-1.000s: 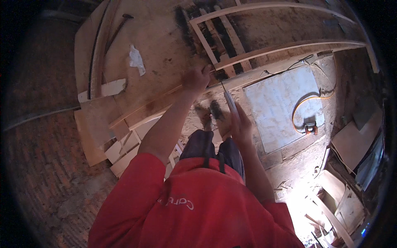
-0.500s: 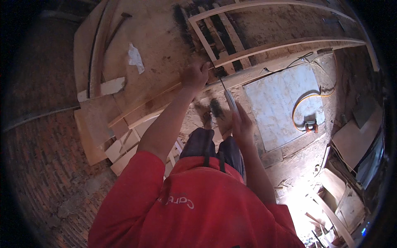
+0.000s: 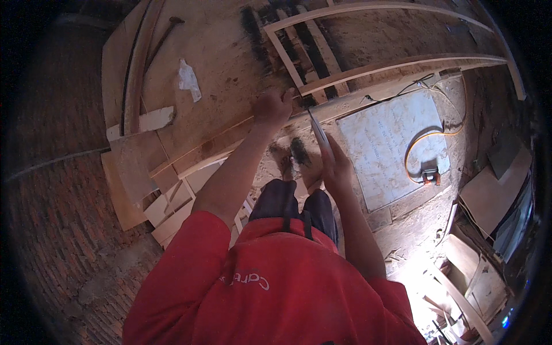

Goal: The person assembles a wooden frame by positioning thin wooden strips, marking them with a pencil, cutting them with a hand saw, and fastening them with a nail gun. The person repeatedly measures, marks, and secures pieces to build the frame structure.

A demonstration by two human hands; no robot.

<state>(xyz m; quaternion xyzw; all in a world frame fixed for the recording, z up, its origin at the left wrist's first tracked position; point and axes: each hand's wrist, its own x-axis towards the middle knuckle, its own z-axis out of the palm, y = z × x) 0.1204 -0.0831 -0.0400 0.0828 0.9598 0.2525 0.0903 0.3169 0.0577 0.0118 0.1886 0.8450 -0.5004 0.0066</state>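
Note:
My left hand (image 3: 272,107) is closed on a thin wooden strip (image 3: 230,127) at the workbench's near edge, close to the corner of a pale wooden frame (image 3: 299,81). My right hand (image 3: 337,168) grips a tool with a long, thin, flat blade (image 3: 319,133); it looks like a handsaw seen nearly edge-on. Its far end points up toward the bench edge, just right of my left hand. The handle is hidden in my fingers. Whether the blade touches wood I cannot tell.
The frame lies across the workbench (image 3: 224,52) at the far right. A crumpled plastic bag (image 3: 188,80) and a hammer (image 3: 165,39) lie left. Below the bench, a pale board (image 3: 397,144) bears an orange-corded device (image 3: 430,176). Wood offcuts (image 3: 460,299) lie lower right.
My right hand and the bladed tool have shifted very slightly. My left hand stays at the strip beside the frame corner.

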